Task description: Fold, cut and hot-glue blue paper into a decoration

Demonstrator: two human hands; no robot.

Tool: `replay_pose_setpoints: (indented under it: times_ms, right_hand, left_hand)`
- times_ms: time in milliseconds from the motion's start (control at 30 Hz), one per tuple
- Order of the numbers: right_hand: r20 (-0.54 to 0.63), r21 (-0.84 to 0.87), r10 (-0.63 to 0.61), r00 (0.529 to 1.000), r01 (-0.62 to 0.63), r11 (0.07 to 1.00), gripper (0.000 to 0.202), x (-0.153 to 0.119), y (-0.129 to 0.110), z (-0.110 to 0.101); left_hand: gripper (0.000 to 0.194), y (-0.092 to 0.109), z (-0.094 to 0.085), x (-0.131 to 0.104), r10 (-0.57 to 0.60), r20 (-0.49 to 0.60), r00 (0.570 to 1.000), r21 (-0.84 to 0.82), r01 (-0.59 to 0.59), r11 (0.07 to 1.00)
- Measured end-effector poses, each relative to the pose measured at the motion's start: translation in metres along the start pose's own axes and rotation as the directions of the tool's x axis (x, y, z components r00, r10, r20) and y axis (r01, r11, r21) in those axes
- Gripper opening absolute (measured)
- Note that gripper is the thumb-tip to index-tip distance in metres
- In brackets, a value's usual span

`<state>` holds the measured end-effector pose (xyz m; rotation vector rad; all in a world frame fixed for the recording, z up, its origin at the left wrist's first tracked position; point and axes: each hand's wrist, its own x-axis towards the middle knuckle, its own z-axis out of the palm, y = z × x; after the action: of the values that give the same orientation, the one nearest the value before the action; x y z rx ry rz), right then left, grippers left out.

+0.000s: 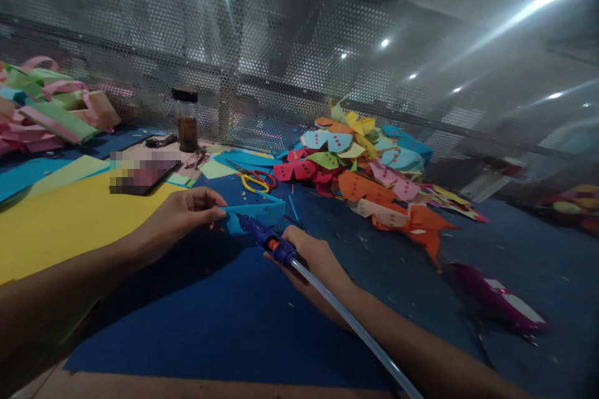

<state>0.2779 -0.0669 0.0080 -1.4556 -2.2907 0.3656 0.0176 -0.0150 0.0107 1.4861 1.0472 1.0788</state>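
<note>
My left hand (180,215) pinches one end of a light blue folded paper piece (259,212) lying on the dark blue mat (210,318). My right hand (316,262) grips a blue glue gun (266,238) with an orange ring; its nozzle points at the blue paper's near edge. A clear glue stick (346,324) juts back from the gun along my right forearm.
A heap of coloured paper bow shapes (369,168) lies beyond the hands. Scissors with yellow and red handles (255,179) sit behind the blue piece. A dark jar (186,118), a phone (140,176), yellow sheets (60,218), folded strips (47,106) and a purple tool (498,296) surround them.
</note>
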Motion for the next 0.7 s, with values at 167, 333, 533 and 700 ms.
replay_pose_setpoints:
  times_ms: [167, 333, 533, 700]
  right_hand:
    - [-0.027, 0.178, -0.006, 1.0, 0.011, 0.984, 0.025, -0.001, -0.007, -0.005]
    - [-0.002, 0.363, 0.062, 0.998, -0.057, 0.93, 0.03, -0.002, -0.015, -0.011]
    - [0.095, 0.464, 0.198, 0.976, -0.219, 0.858, 0.033, -0.002, -0.013, -0.008]
    - [0.102, 0.505, 0.192, 0.976, -0.218, 0.835, 0.043, 0.002, -0.004, -0.001]
  left_hand:
    - [0.023, 0.0, -0.001, 0.002, 0.001, -0.011, 1.0, 0.0, -0.001, 1.0]
    - [0.024, 0.001, -0.003, 0.002, -0.025, -0.014, 1.0, -0.005, 0.025, 1.0]
    - [0.027, -0.001, -0.011, 0.006, -0.017, -0.109, 0.994, -0.057, 0.011, 0.998]
    - [0.034, 0.007, -0.031, 0.013, -0.053, -0.202, 0.978, -0.146, 0.024, 0.989]
